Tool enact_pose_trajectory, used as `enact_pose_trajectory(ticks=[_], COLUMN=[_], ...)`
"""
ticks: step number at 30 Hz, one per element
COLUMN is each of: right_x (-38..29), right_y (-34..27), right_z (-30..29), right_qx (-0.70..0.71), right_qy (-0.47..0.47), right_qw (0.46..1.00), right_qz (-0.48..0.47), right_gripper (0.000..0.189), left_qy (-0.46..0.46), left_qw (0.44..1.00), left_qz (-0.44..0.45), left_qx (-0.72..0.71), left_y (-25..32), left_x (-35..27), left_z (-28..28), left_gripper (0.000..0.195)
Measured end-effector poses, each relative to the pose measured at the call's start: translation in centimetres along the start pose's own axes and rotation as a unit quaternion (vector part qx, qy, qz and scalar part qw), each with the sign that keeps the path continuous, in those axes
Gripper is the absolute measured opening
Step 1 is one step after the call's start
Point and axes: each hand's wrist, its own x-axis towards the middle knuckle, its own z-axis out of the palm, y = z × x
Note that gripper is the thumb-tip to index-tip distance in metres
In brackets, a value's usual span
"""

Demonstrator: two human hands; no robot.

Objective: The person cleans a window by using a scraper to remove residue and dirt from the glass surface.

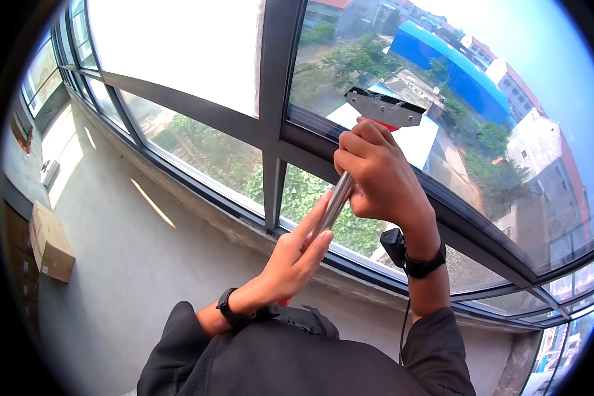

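Observation:
My right hand (376, 171) is wrapped around the upper handle of a long-handled scraper (383, 108), just below its head. The scraper's head is a bolted metal plate with a dark strip along its far edge and a red part beneath it. It stands in front of the large window pane (321, 74); whether it touches the glass I cannot tell. Lower down, my left hand (294, 262) holds the bare metal tube (334, 208) between thumb and fingers. Red shows at the handle's lower end, mostly hidden behind my left hand.
Dark window frames (272, 99) with a low sill (218, 213) run across in front of me. A white blind (178, 49) covers the left pane. Cardboard boxes (52, 242) stand on the concrete floor (114, 247) at left. A small black device (392, 242) with a cable is at my right wrist.

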Motion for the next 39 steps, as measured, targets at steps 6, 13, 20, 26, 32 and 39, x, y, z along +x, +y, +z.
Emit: enact_pose_trajectory(ticks=[6, 13, 20, 26, 32, 39], right_x=[1.2, 1.4, 2.1, 3.4, 3.5, 4.7], right_y=[0.2, -0.3, -0.1, -0.2, -0.3, -0.1], right_z=[-0.6, 0.4, 0.5, -0.8, 0.4, 0.0], right_qx=[-0.012, 0.016, 0.018, -0.020, -0.006, 0.004], right_qy=[-0.014, 0.007, 0.008, -0.031, -0.021, -0.020], right_qw=[1.000, 1.000, 1.000, 0.999, 1.000, 0.999], right_qz=[0.014, 0.001, -0.012, 0.001, -0.017, -0.028], right_gripper=[0.019, 0.021, 0.021, 0.016, 0.016, 0.015], left_qy=[-0.005, -0.004, 0.003, 0.004, 0.003, 0.006], left_qw=[1.000, 1.000, 1.000, 0.998, 0.997, 0.994], left_qz=[0.012, -0.009, -0.004, -0.011, -0.018, -0.012], left_qx=[-0.002, -0.014, -0.030, -0.057, -0.069, -0.107], left_y=[0.8, 1.2, 1.2, 2.6, 1.5, 2.5], left_x=[0.6, 0.2, 0.3, 0.7, 0.2, 0.3], left_z=[-0.8, -1.4, -1.7, -1.9, -2.8, -2.8], left_gripper=[0.061, 0.062, 0.062, 0.063, 0.062, 0.062])
